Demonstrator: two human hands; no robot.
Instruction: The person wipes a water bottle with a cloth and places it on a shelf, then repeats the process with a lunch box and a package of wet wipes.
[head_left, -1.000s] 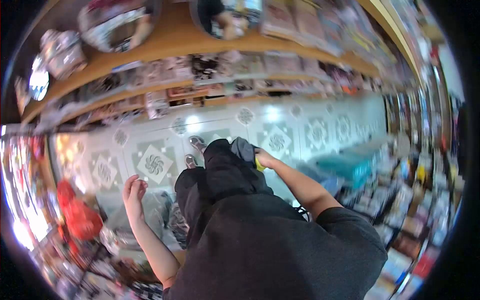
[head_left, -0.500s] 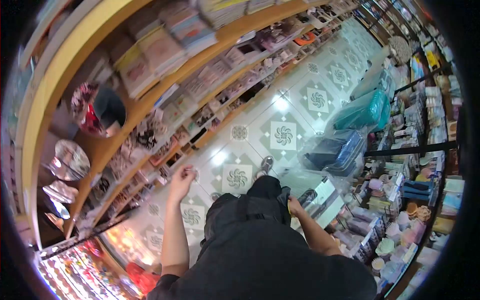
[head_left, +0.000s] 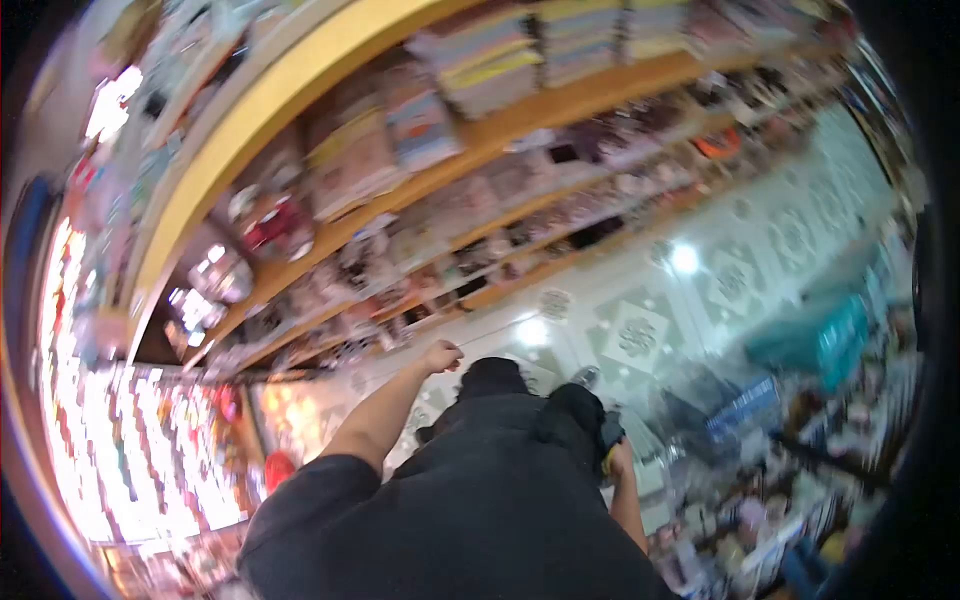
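Observation:
My left hand [head_left: 443, 357] is raised over the patterned tile floor [head_left: 635, 338], beside the lower shelves, with its fingers curled; nothing can be made out in it. At my right side, my right hand [head_left: 619, 458] is wrapped round a small dark object [head_left: 610, 430] with a yellow edge, too blurred to name. My black shirt [head_left: 480, 490] fills the lower middle.
Long wooden shelves [head_left: 510, 118] with stacked packets and small goods curve along the left and top. To the right are a teal wrapped item [head_left: 843, 340], a blue wrapped box [head_left: 742, 410] and racks of goods. Bright hanging goods [head_left: 130, 460] stand lower left.
The view has turned, so the shelves and floor have shifted right and more of the bright goods show at left. My left hand now appears nearer my body. The picture is more blurred.

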